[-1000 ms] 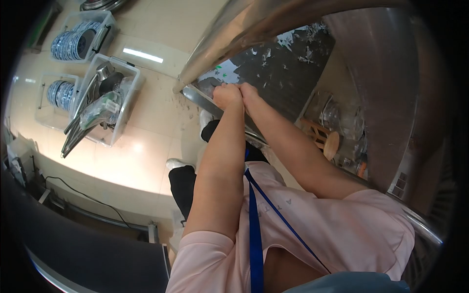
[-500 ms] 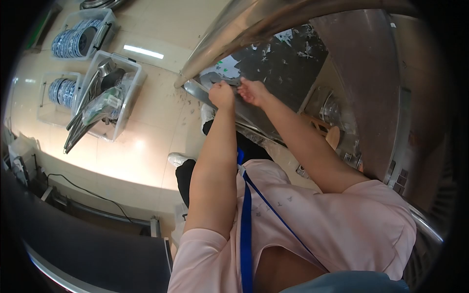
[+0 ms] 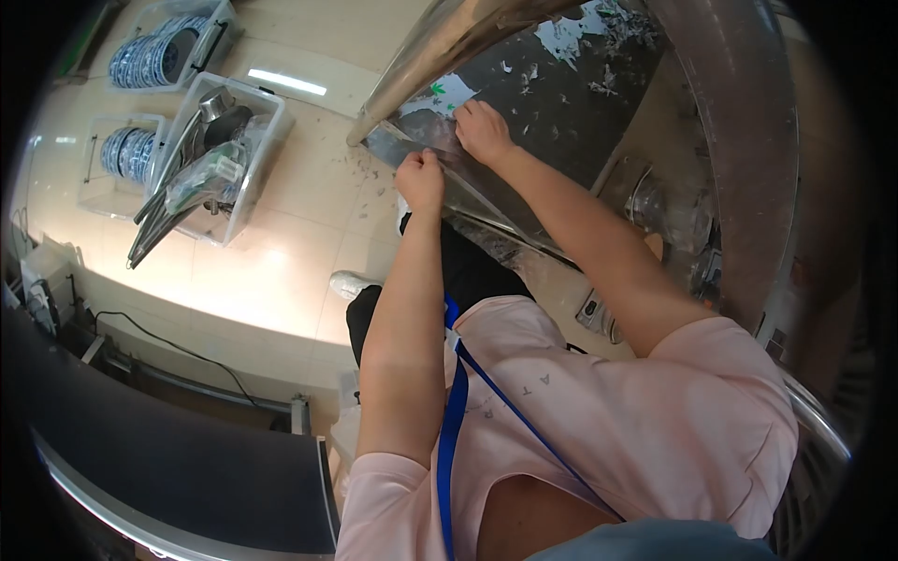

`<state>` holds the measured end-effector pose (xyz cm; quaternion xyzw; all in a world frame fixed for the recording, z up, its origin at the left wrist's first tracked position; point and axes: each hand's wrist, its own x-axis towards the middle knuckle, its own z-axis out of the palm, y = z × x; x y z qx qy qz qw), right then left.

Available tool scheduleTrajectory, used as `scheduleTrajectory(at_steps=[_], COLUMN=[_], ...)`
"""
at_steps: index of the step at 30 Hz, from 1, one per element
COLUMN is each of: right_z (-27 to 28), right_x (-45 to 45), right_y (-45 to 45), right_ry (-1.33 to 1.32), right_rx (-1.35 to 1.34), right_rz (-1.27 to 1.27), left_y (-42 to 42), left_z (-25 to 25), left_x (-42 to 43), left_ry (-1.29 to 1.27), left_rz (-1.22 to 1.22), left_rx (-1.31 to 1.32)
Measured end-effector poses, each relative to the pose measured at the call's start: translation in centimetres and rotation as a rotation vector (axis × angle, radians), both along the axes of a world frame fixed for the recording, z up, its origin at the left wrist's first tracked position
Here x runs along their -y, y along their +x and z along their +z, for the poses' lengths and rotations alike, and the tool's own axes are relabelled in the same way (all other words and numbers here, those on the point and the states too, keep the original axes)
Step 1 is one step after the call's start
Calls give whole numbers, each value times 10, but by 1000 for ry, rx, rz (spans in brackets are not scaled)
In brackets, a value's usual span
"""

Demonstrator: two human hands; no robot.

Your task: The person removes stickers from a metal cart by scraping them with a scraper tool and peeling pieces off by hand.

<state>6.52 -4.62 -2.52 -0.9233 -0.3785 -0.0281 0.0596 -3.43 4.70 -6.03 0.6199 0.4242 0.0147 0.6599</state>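
A dark panel under a metal frame carries torn patches of white film, the nearest printed with green leaves. At the near edge of this panel is my left hand, its fingers closed in a pinch; what they hold, if anything, I cannot make out. My right hand is further in, over the panel beside the leaf-printed film. Its fingers are curled together, and their tips are too small to show what they grip. Crumpled scraps lie at the panel's far end.
To the left on the tiled floor stand clear bins of blue-and-white plates and a bin with metalware and plastic bags. A curved metal rail borders the panel. Small scraps lie on the floor near its corner.
My right hand has moved forward and up over the panel, away from my left hand. The grey strip between my hands no longer shows clearly. The whole view has shifted slightly.
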Motion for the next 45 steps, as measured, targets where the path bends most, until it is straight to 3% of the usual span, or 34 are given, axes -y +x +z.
scheduleTrajectory(at_steps=[6,18,21,30,45], right_z=[-7,0,3,1,-6], right_x=[5,17,18,12,21], right_y=[17,12,15,34,27], right_ry=[14,361,267,127,323], right_rx=[-70,-248,-167,-375,-412], right_rz=[110,-70,23,67,-91], left_y=[0,-7,-8,-12,-23], left_z=[6,-13,-7,-2,-5], left_x=[8,9,12,15,20], left_ry=[-16,-27,-51,-24,-34], left_rz=[-40,-40,-64,-79,-82], left_rx=[-39,27,-14,1,1])
